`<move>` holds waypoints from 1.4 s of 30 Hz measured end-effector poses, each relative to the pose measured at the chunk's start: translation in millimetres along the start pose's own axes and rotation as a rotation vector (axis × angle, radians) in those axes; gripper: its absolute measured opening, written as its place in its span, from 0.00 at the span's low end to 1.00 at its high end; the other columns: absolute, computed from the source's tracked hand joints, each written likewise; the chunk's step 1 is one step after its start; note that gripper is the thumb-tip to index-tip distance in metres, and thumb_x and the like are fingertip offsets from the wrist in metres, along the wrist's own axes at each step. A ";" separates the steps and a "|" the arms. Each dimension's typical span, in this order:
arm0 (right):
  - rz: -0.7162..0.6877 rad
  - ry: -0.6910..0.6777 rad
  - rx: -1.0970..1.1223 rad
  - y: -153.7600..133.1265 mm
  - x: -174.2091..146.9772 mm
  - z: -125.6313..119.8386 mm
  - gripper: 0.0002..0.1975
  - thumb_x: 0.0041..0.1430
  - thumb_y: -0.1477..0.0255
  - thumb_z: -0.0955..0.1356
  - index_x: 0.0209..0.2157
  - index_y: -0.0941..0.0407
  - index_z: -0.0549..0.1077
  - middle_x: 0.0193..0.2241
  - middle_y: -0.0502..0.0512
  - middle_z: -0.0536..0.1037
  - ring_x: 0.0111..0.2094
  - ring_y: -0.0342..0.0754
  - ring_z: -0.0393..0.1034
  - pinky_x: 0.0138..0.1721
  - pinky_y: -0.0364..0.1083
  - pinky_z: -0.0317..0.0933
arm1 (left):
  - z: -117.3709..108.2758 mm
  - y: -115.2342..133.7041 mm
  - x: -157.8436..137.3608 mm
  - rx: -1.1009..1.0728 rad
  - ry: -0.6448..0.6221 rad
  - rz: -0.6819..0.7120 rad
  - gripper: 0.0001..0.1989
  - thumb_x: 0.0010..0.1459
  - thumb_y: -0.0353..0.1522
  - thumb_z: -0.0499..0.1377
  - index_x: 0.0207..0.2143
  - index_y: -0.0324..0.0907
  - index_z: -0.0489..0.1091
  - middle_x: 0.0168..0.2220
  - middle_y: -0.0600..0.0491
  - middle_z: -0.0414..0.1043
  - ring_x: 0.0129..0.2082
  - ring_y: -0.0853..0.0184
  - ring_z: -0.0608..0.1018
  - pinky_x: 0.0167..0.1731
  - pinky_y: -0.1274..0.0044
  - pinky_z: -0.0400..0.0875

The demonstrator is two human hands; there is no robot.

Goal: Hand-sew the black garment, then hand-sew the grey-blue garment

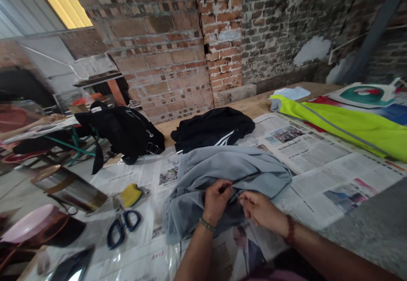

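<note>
A grey garment (203, 171) lies bunched on the newspaper (308, 187) in front of me. My left hand (216, 202) is closed in a pinch on a fold of its cloth. Close by on the right, my right hand (263, 213) has thumb and forefinger pressed on a thin sewing needle (237, 195), whose tip points at the left fingertips. The other right fingers curl against the grey cloth. Any thread is too fine to make out. Behind the garment sits a folded black garment (213, 124) with white stripes.
Left of the cloth lie blue-handled scissors (122, 226) and a yellow pad (131, 194). Further left are a metal flask (71, 187), pink bowl (30, 221) and phone (73, 266). A black bag (127, 130), neon-yellow garment (343, 124) and iron (365, 94) lie beyond. Another person sits far left.
</note>
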State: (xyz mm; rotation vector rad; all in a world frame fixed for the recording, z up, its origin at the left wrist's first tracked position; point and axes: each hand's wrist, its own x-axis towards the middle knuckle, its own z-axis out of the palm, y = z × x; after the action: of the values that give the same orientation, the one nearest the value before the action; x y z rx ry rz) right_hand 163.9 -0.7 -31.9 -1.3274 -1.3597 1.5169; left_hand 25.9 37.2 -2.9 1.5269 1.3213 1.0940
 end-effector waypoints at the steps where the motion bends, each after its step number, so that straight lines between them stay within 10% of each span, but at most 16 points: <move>1: -0.007 0.015 -0.002 -0.3 2.0 0.4 0.10 0.54 0.64 0.60 0.26 0.56 0.64 0.13 0.42 0.64 0.08 0.35 0.51 0.09 0.37 0.43 | -0.1 -0.6 0.0 0.005 0.002 0.009 0.05 0.42 0.28 0.57 0.24 0.39 0.73 0.22 0.56 0.71 0.23 0.70 0.70 0.26 0.80 0.64; 33: -0.155 0.147 -0.037 -1.8 17.9 1.3 0.10 0.56 0.68 0.57 0.23 0.55 0.59 0.15 0.43 0.62 0.11 0.36 0.53 0.13 0.38 0.47 | 2.5 -0.3 -3.4 0.171 -0.068 0.283 0.08 0.45 0.24 0.56 0.24 0.41 0.74 0.25 0.55 0.74 0.26 0.70 0.74 0.29 0.80 0.68; 42: -0.417 0.345 -0.507 -11.4 -5.5 -5.7 0.03 0.55 0.75 0.58 0.30 0.54 0.60 0.20 0.48 0.67 0.22 0.44 0.65 0.26 0.43 0.58 | 2.4 -3.1 -2.9 0.226 -0.006 0.330 0.08 0.46 0.23 0.56 0.25 0.40 0.73 0.25 0.54 0.74 0.27 0.70 0.74 0.30 0.80 0.67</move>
State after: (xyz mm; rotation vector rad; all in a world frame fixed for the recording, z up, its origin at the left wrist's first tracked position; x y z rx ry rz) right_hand 169.2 -2.0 -19.2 -1.4007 -1.7143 0.6519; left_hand 27.1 34.5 -6.8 1.9663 1.2496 1.1684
